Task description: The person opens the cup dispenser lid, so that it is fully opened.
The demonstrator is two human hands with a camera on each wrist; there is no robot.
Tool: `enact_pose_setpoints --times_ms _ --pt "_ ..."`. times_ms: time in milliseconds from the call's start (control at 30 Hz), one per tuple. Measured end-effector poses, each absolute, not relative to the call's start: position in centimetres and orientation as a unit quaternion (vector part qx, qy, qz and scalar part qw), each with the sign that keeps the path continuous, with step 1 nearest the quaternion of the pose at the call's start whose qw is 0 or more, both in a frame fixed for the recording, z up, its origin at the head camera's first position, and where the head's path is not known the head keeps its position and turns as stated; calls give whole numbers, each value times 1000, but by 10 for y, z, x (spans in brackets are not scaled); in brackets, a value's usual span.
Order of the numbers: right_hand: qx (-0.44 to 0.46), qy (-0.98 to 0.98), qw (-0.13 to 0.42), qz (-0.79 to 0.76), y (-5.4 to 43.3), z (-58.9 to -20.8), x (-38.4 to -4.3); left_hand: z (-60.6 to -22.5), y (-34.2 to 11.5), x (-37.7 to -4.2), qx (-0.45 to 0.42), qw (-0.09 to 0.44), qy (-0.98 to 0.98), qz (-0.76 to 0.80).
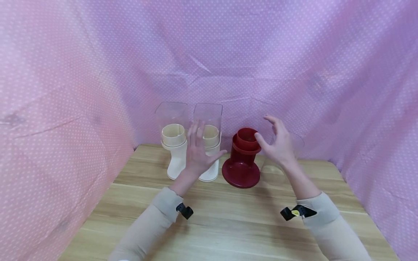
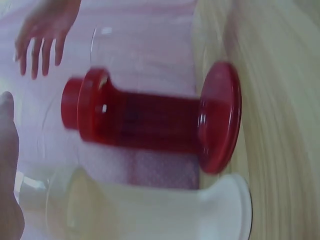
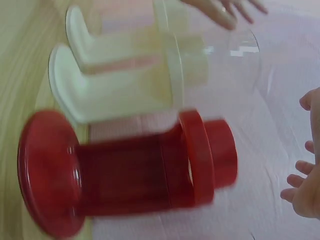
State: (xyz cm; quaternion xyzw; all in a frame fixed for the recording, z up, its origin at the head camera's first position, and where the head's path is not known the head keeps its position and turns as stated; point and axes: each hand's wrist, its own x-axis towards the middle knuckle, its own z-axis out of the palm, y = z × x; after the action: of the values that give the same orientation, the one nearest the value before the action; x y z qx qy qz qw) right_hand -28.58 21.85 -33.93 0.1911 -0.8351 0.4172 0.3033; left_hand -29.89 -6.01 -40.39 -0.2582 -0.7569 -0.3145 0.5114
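My left hand has its fingers spread, in front of a white stand with a cream ring on top. A second white stand is just left of it. Clear squarish containers show around the cream rings. My right hand is raised with thumb and fingers apart, beside a red stand with a round base and a red ring. From the head view I cannot tell whether its thumb touches that ring. Neither hand holds anything.
Behind and right of my right hand is a clear rounded container, partly hidden. All of it stands on a wood-grain table. Pink dotted cloth hangs behind and on both sides.
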Motion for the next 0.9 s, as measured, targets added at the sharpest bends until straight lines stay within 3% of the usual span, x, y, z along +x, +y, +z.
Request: enact_pose_setpoints --times_ms 233,533,900 --pt "242 -822 250 450 169 -348 -288 -413 -82 -314 -217 445 -772 -399" --pt "253 -831 156 471 126 -352 -299 -414 -85 -326 -144 298 -778 -534" --pt "231 -844 125 468 95 -362 -325 -407 -86 -332 -123 230 -805 -532"
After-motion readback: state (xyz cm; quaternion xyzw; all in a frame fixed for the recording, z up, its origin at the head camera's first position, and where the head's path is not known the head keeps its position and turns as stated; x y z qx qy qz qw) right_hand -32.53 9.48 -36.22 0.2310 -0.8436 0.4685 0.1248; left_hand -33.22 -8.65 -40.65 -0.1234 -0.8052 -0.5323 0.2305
